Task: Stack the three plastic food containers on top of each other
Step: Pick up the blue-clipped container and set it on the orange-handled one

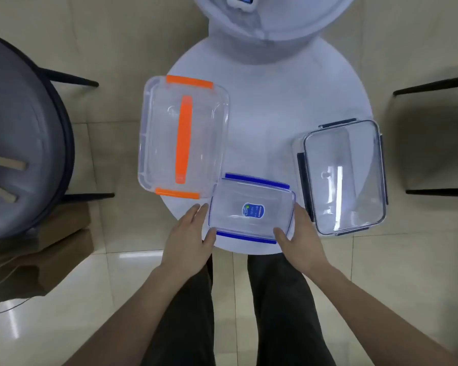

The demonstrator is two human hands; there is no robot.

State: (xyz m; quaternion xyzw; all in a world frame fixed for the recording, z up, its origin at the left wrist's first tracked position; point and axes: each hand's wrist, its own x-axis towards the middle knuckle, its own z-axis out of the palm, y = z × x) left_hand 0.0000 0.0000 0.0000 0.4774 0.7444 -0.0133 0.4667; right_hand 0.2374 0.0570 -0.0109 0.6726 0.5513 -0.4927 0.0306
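White round table [288, 101] | blue-clipped container [251, 208] between hands | left hand [188, 235], right hand [303, 233] spread, flanking its sides

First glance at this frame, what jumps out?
Three clear lidded containers sit apart on a small round white table: the orange-clipped container at the left, the dark-clipped container at the right, and the smaller blue-clipped container at the near edge. The left hand and right hand flank the blue one at its short sides. Nothing is stacked yet.
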